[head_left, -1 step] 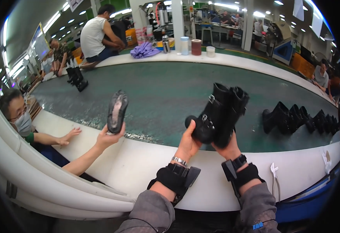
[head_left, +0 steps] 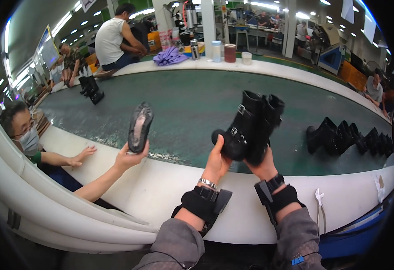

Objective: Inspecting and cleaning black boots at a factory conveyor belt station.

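A pair of black ankle boots with metal buckles is held upright above the green belt. My left hand grips the left boot, thumb along its toe. My right hand closes round the lower part of the right boot; the boot hides most of its fingers. The two boots touch side by side, shafts up. To the left, a co-worker's hand holds a black shoe with its sole side turned outward, apart from my hands.
The green conveyor belt has a white near ledge. Several black boots stand in a row on the right, more boots far left. Pliers lie on the ledge. Purple cloth and jars stand on the far ledge.
The pair of boots has shifted slightly left and up in my hands, which still hold it. The co-worker's shoe sits slightly higher and farther right in view.
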Available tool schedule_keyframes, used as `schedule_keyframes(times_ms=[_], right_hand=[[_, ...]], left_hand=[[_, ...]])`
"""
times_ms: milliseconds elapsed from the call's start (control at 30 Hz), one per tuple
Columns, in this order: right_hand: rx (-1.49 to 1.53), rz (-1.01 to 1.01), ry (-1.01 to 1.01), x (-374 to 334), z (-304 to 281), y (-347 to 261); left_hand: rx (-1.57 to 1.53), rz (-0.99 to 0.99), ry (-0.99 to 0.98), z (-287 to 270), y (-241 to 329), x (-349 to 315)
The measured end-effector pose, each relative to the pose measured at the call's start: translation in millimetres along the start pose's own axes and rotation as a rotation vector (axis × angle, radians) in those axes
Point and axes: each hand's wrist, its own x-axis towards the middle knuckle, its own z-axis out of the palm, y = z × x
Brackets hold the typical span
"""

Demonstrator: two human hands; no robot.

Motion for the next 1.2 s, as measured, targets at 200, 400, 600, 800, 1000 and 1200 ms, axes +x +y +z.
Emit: schedule_keyframes(times_ms=[200, 400, 600, 800, 1000, 1200], right_hand=[[-0.341, -0.087, 0.072, 77, 0, 68], [-0.421, 0.075, 0.007, 34, 6, 47], [-0.483, 0.276, -0.007, -3, -12, 50], [-0.717, 0.077, -0.025, -72, -29, -16], [-0.715, -0.015, 0.278, -70, -88, -51], [-0.866, -0.102, 0.251, -76, -79, -57]], left_hand=[[0.567, 0.181, 0.321, -80, 28, 18], [0.321, 0.162, 0.518, -15, 25, -4], [0.776, 0.556, 0.660, -27, 18, -2], [1.371, 1.124, 0.336, 72, -3, -53], [1.215, 0.723, -0.019, 45, -45, -47], [0.955, -0.189, 0.089, 25, -57, -32]])
